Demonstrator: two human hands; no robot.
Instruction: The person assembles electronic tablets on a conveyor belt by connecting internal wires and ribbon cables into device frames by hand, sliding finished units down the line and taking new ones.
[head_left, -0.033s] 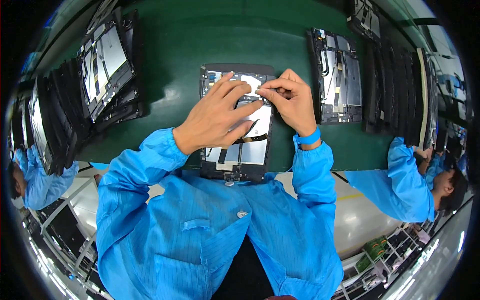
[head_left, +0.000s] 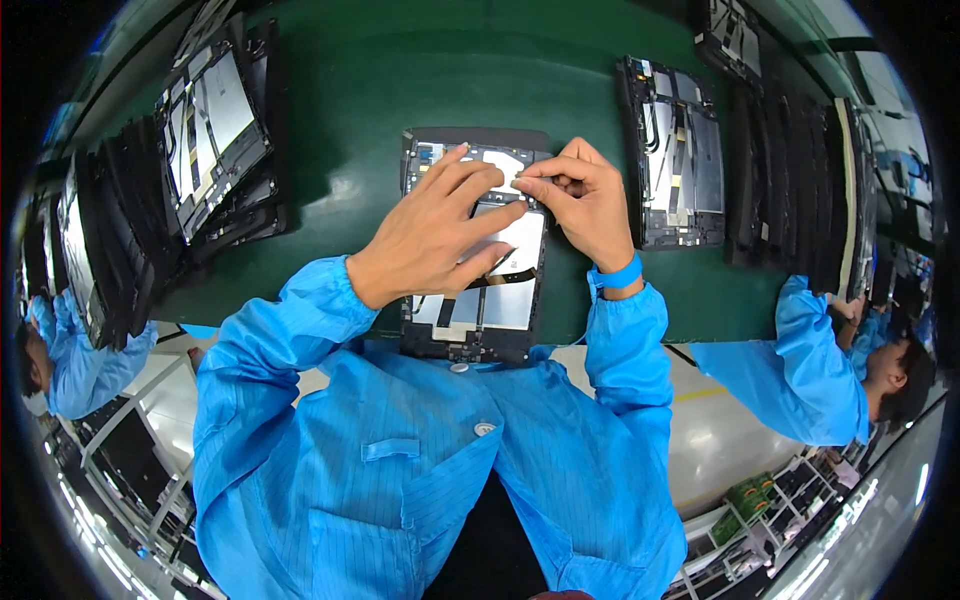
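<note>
An opened tablet [head_left: 510,305] with silver panels, dark flat cables and a black frame lies in front of me at the table's near edge. Across its upper left part my left hand [head_left: 440,220] rests with fingers spread, the fingertips on the upper board area. My right hand [head_left: 583,200] is closed in a pinch of thumb and forefinger at the tablet's upper right corner; whatever is between those fingertips is too small to make out. A blue wrist strap [head_left: 615,275] circles my right wrist. A short dark strip shows beside my left thumb.
Opened tablets lie piled at the left [head_left: 215,130], with a leaning row of dark ones [head_left: 130,205] beside them. To the right lies another stack of opened tablets [head_left: 682,150], next to a row of upright dark units [head_left: 785,185]. People in blue sit at both sides of the green table [head_left: 450,70].
</note>
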